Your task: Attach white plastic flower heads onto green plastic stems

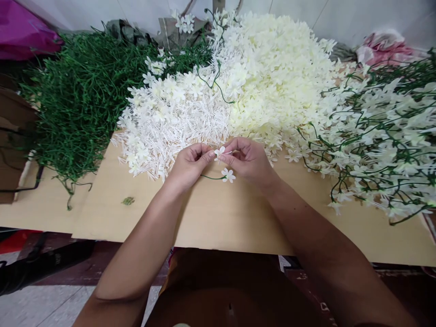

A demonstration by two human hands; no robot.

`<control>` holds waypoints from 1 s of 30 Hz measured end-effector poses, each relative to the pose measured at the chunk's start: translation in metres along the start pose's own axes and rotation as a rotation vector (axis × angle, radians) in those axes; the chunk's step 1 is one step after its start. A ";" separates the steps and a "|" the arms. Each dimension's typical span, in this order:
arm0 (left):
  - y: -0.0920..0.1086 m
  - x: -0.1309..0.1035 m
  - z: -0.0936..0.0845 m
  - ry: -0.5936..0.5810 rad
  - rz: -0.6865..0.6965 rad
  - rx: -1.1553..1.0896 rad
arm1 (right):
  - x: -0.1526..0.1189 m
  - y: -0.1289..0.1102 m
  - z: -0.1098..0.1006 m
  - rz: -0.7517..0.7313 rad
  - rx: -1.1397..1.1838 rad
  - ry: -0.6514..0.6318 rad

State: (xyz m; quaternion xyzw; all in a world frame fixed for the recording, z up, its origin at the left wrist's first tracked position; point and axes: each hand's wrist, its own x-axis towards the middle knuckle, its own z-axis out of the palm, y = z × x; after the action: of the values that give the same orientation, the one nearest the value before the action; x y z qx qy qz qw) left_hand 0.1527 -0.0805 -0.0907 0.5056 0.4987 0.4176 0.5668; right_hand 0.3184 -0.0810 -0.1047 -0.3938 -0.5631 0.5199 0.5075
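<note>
Fingertips of your left hand and right hand pinch a small white flower at frame centre, above the green stem. You are seating the bloom; next, press it home without bending the stem, which already carries one blossom.

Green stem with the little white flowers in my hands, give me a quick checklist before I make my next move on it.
1. Left hand grips the green stem: ok.
2. Right hand pinches a white flower at its fingertips: ok.
3. One flower already sits on the stem: ok.
4. Flower seated fully on the stem tip: cannot tell, fingers cover it.
5. Loose flower pile lies just behind the hands: ok.
6. Bare stem pile lies on the left: ok.
</note>
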 end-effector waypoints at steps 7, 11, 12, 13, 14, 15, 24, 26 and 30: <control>-0.004 0.003 0.002 0.012 -0.071 -0.044 | 0.000 0.004 -0.002 0.079 -0.047 -0.024; -0.006 0.004 0.002 0.010 -0.095 -0.030 | 0.001 0.008 -0.002 0.123 -0.011 -0.060; -0.006 0.004 0.002 0.010 -0.097 -0.022 | 0.002 0.008 -0.002 0.129 0.000 -0.066; -0.006 0.004 0.001 0.009 -0.098 -0.013 | 0.002 0.009 -0.002 0.133 0.012 -0.073; -0.006 0.004 0.001 0.007 -0.098 -0.004 | 0.003 0.010 -0.002 0.138 0.024 -0.082; -0.006 0.003 0.002 0.005 -0.098 0.006 | 0.003 0.011 -0.003 0.144 0.035 -0.092; -0.003 0.003 0.005 -0.004 -0.093 0.120 | 0.001 0.017 -0.006 0.187 0.079 -0.150; -0.002 0.003 0.005 -0.004 -0.103 0.158 | 0.001 0.017 -0.006 0.188 0.078 -0.149; 0.000 0.003 0.006 -0.014 -0.125 0.182 | 0.001 0.017 -0.005 0.196 0.075 -0.147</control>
State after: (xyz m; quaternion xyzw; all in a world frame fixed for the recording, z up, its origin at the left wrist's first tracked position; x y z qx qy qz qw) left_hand 0.1592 -0.0785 -0.0913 0.5259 0.5612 0.3306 0.5470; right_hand 0.3220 -0.0769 -0.1221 -0.3883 -0.5378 0.6151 0.4261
